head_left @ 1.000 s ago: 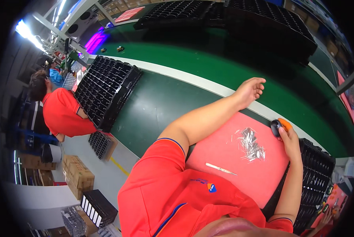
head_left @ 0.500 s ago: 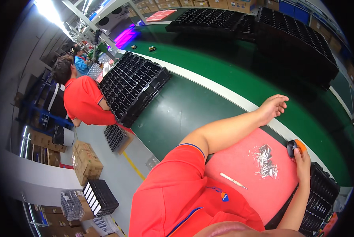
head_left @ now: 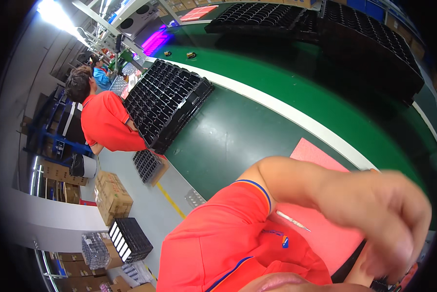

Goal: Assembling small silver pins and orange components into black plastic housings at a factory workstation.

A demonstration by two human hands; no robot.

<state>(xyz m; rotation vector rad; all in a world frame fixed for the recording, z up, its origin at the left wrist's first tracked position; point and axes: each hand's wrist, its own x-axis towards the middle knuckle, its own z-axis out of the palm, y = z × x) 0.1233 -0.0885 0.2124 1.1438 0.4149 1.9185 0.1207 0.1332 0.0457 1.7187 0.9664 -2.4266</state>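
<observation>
My left hand (head_left: 391,209) is raised at the right, close to the camera, with its fingers bent downward and smeared by motion. I cannot make out anything in it. Behind it, my right forearm (head_left: 356,275) comes up from the lower edge, while the right hand's fingers are hidden. Under my left arm lies a pink mat (head_left: 313,152). On the mat rests a slim white hand tool (head_left: 292,220) with a pointed metal tip. The loose pin-like pieces and the round black-and-orange part are covered by my left arm and hand.
A stack of black moulded trays (head_left: 167,104) stands on the green table (head_left: 218,129). More black trays (head_left: 257,19) sit across the green belt (head_left: 257,82), which carries two small parts (head_left: 191,55). A co-worker in a red shirt (head_left: 106,121) is at the left, near a cardboard box (head_left: 112,194).
My left hand has swung from above the belt toward the camera and down to the right. It now covers my right hand, the black-and-orange part and the loose pins.
</observation>
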